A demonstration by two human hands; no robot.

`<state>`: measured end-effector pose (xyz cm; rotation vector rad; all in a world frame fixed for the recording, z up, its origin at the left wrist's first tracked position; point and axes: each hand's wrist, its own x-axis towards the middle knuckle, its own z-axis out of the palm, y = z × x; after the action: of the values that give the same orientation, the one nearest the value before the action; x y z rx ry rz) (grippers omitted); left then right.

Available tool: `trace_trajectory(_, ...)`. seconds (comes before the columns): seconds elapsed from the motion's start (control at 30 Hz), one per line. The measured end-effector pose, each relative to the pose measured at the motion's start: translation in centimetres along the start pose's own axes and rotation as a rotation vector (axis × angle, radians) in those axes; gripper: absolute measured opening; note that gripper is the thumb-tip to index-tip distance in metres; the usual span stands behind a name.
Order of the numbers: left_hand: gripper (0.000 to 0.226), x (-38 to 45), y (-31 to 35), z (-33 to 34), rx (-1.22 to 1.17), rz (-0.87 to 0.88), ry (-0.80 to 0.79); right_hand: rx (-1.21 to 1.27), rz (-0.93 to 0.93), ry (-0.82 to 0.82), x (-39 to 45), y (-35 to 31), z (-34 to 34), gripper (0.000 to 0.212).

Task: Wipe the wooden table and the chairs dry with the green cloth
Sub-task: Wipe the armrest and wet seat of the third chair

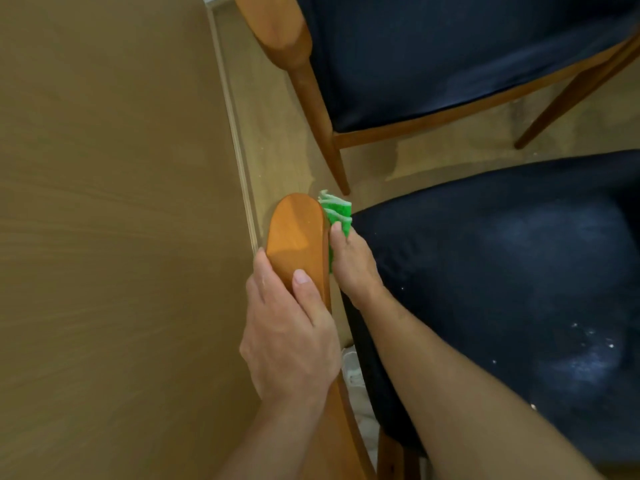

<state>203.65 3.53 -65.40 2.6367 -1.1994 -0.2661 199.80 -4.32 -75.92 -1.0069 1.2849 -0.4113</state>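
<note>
Wiping armrest (294,233) inner edge: right hand (353,265) pinches folded cloth (337,211) against its side, beside the seat (502,289). Left hand (291,337) grips armrest top, thumb over. Advice: keep bracing, draw cloth along full edge, refold when damp.

Left hand (291,327): fingers and thumb curled round armrest (298,237), forearm low | Right hand (353,261): pressing green cloth (337,211) against armrest's inner side, forearm extended diagonally.
</note>
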Motion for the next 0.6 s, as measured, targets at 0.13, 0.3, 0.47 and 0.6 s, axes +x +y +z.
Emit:
trace_trajectory(0.13,0.057,0.0,-0.1,0.0,-0.006,0.008,0.002,-0.215,0.014,-0.085,-0.2,1.7,-2.0,0.029)
trace_trajectory(0.3,0.055,0.1,-0.1,-0.2,-0.016,0.022,-0.021,-0.173,-0.155,0.176,1.7,-1.3,-8.3,0.018)
trace_trajectory(0.47,0.060,0.2,0.2,-0.4,-0.009,0.016,-0.022,-0.807,-0.200,-0.018,3.7,0.3,-6.0,0.048)
trace_trajectory(0.6,0.057,0.2,0.4,-0.4,0.010,-0.001,-0.015,-1.191,-0.330,-0.064,1.2,5.2,-2.8,0.058)
